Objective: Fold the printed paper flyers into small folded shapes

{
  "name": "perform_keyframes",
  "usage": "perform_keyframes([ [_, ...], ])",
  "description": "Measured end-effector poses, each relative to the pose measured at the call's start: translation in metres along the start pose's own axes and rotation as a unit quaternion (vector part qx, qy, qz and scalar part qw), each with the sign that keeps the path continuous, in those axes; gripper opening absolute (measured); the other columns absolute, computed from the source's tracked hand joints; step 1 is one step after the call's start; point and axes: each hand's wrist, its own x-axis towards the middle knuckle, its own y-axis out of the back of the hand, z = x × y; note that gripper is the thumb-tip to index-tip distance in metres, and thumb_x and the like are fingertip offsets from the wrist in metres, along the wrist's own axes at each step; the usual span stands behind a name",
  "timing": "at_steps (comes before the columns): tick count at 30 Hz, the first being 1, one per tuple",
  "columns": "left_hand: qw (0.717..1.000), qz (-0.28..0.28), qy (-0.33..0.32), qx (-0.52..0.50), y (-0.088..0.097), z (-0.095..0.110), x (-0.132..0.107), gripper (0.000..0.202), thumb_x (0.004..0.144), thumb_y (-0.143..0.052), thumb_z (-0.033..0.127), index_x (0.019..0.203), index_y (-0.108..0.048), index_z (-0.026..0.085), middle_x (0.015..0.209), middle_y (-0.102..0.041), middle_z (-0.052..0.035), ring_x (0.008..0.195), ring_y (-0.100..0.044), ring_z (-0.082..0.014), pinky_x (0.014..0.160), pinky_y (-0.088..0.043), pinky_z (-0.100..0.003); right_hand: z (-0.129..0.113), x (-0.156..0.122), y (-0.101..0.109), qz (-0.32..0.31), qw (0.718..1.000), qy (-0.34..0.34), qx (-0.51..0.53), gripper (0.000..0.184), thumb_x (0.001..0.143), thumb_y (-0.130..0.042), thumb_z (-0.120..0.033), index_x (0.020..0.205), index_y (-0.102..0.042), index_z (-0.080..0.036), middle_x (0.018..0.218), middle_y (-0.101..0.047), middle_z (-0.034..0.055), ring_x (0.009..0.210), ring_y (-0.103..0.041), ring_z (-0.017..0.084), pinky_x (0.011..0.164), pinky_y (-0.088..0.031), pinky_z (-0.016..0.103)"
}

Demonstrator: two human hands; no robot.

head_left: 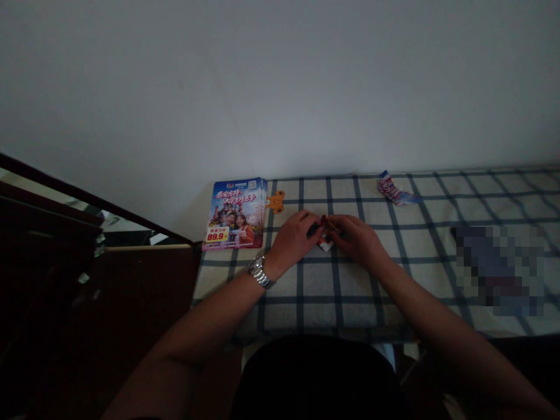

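Two hands (295,236) (361,240), one watch (261,272), one flyer stack (236,213), one bear (275,202), two folded papers (325,245) (392,191) appear.

dim light, deep lower-left shadow

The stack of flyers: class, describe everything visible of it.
The stack of flyers lies flat, print up, on the checked cloth, close to the wall. It looks like glossy paper, sheet edges showing along the right side. Its top sheet is blue above and pinkish-red below, with large lettering, a square code at top right, two pictured people and "89.9" at lower left. An orange bear figure is just to its right; neither the left hand nor the right hand touches it.
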Motion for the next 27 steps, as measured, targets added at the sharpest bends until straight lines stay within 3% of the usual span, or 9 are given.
perform_keyframes([
  [7,1.0,0.004,0.007,-0.005,-0.0019,-0.0011,-0.0004,0.003,0.1,-0.065,0.021,0.103,-0.065,0.019,0.104,-0.065,-0.0038,0.098,-0.063,-0.0192,0.087,-0.054,-0.034,0.0017,-0.0004,-0.0025,-0.003,0.999,0.03,-0.018,0.034,0.101,-0.056,-0.019,0.131,-0.067,-0.028,0.128,-0.072,0.0114,0.118,-0.07,0.03,0.103,-0.059,0.05],
  [20,1.0,0.002,0.009,-0.007,-0.0033,-0.0024,-0.0002,0.005,0.1,-0.064,0.021,0.105,-0.065,0.02,0.104,-0.065,-0.0039,0.098,-0.064,-0.0199,0.088,-0.054,-0.035,0.0046,-0.0014,-0.0037,-0.024,0.998,0.056,-0.034,0.032,0.1,-0.063,-0.026,0.132,-0.069,-0.029,0.13,-0.069,0.0125,0.118,-0.067,0.031,0.101,-0.058,0.052],
  [27,1.0,-0.003,0.002,0.015,-0.0041,-0.0028,-0.0014,0.006,0.099,-0.066,0.022,0.105,-0.066,0.02,0.106,-0.065,-0.0045,0.1,-0.063,-0.0205,0.088,-0.054,-0.035,0.0076,-0.0024,-0.0041,-0.019,0.998,0.058,-0.025,0.022,0.101,-0.063,-0.028,0.12,-0.073,-0.026,0.128,-0.071,0.0129,0.117,-0.068,0.032,0.102,-0.057,0.053],
])
